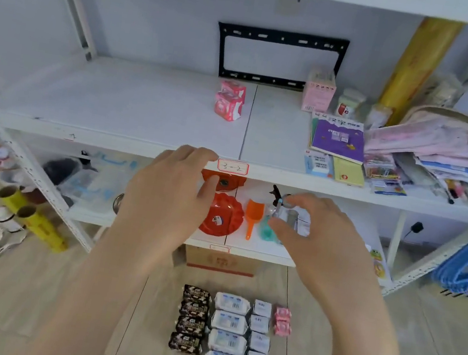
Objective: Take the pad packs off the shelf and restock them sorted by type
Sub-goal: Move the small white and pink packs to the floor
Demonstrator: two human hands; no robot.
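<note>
Grip of the left hand is loose: the fingers curl gently and hold nothing, with the fingertips at the front edge of the middle shelf, just left of a red-bordered label. The grip of the right hand is curled too, thumb and forefinger making a C in front of a clear spray bottle on the lower shelf. Whether they pinch it or only overlap it cannot be told. Both forearms rise from about 6 o'clock.

At 12 o'clock from the hands, two pink pad packs stand on the middle shelf, one right behind the other, near its centre seam. At 2 o'clock on the same shelf lie a purple book, a pink carton and a heap of papers.

On the floor at 6 o'clock, between the forearms, more packs lie in four neat columns. From 9 to 3 o'clock these are four dark brown packs, four large white packs, four small white packs and two pink packs.

Between the hands, on the lower shelf, sit red plates and an orange scoop.
</note>
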